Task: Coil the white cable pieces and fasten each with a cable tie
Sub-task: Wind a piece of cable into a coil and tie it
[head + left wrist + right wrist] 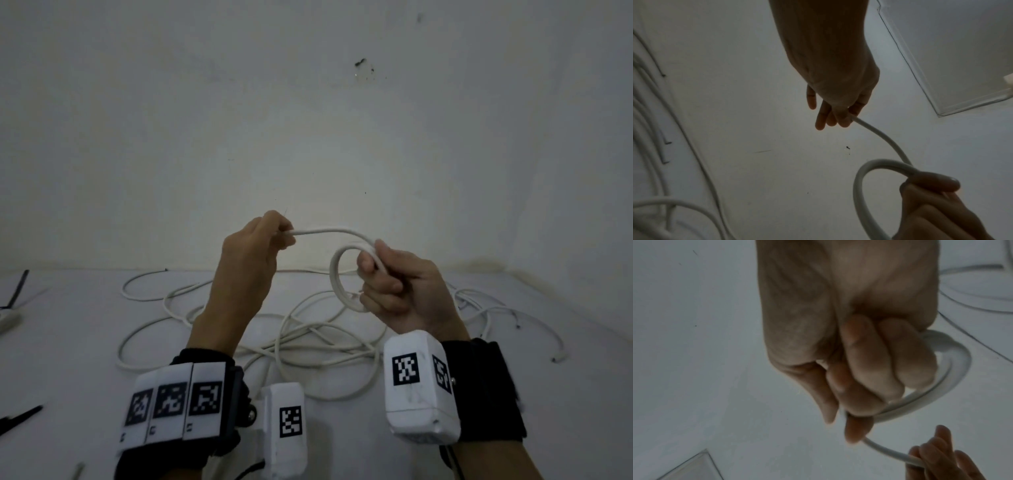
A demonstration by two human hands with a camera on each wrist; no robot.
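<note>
Both hands are raised above the table with one white cable piece (337, 270) between them. My right hand (387, 284) grips a small coil of it, fingers curled round the loops (925, 395). From the coil a free end (325, 232) arcs left to my left hand (274, 236), which pinches its tip between thumb and fingers (846, 116). The left wrist view shows the loop (859, 186) held by my right hand (931, 191) at lower right. No cable tie is held in either hand.
A tangle of several loose white cables (281, 329) lies on the white table (68, 342) under my hands, spreading right (513, 318). Dark thin strips (20, 416) lie at the left edge (19, 287). A pale wall (308, 120) stands close behind.
</note>
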